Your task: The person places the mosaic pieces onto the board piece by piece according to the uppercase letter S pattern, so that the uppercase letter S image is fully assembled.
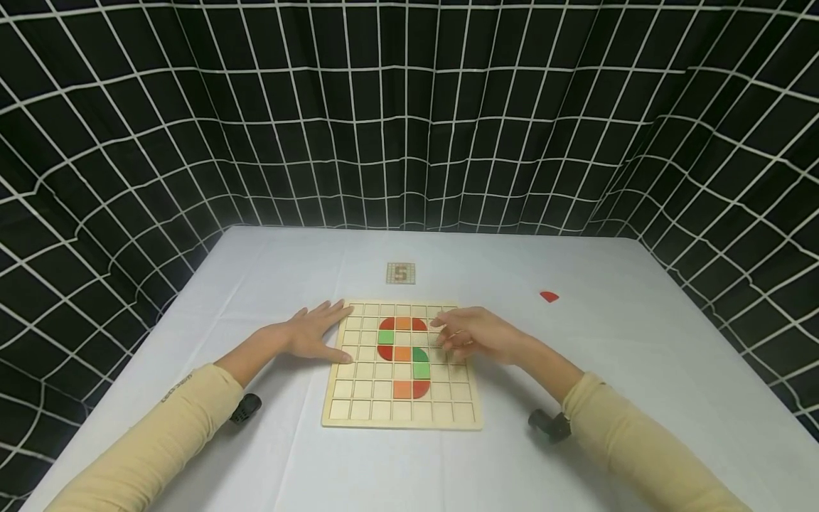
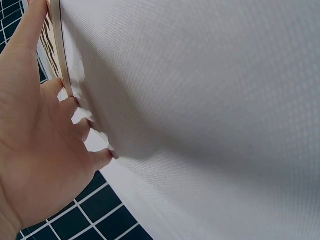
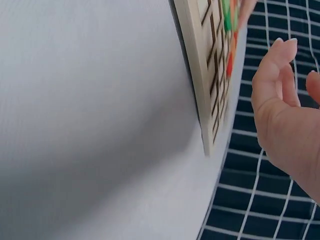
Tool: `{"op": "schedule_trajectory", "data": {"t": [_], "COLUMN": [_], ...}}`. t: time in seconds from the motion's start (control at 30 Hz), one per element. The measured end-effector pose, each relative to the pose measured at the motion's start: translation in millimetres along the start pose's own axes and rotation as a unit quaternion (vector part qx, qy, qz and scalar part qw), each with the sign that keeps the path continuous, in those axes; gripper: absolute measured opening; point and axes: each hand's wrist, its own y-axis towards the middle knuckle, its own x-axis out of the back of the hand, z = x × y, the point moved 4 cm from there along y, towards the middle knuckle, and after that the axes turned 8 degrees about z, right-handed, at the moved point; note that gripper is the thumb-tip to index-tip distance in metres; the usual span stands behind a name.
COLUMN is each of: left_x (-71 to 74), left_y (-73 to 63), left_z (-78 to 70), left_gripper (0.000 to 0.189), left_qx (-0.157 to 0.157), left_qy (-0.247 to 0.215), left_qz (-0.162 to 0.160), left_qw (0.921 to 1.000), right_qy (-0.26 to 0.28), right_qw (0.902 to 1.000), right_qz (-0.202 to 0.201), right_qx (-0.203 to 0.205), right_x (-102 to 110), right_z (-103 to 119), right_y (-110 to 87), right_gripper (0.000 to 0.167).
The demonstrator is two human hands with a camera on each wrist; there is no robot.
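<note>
A square wooden grid board [image 1: 381,410] lies on the table in the head view. Red, orange and green pieces, squares and rounded quarters, form a 5-like shape on it, among them an orange square [image 1: 402,390] and a dark green quarter [image 1: 419,354]. At the board's left edge rests my left hand [image 1: 307,333], fingers spread, the thumb [image 2: 31,25] touching the edge. My right hand [image 1: 480,333] hovers over the board's right side with loosely bent fingers. The right wrist view shows its thumb and finger tips [image 3: 286,47] close together, nothing visible between them.
Behind the board lies a small card [image 1: 401,273] with a 5 pattern on a grid. A loose red quarter piece [image 1: 549,296] is on the white table [image 1: 614,341] to the right. Dark grid-patterned curtains [image 1: 409,128] surround the table's back and sides.
</note>
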Motion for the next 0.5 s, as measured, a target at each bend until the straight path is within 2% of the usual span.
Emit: {"op": "schedule_trajectory", "data": {"t": [0.23, 0.5], "left_x": [0.2, 0.5], "left_y": [0.0, 0.1], "left_z": [-0.5, 0.0], "left_gripper": [0.104, 0.104], "left_qx": [0.001, -0.001], "left_qy": [-0.002, 0.001], "left_qz": [0.0, 0.0], "left_qw": [1.0, 1.0], "right_qy": [0.006, 0.049], "right_qw": [0.9992, 0.9963], "right_qz": [-0.039, -0.071], "right_qx": [-0.004, 0.003], "right_x": [33.5, 77.7], "right_z": [-0.2, -6.0], "right_y": [-13.6, -29.3], "right_gripper": [0.054, 0.056]}}
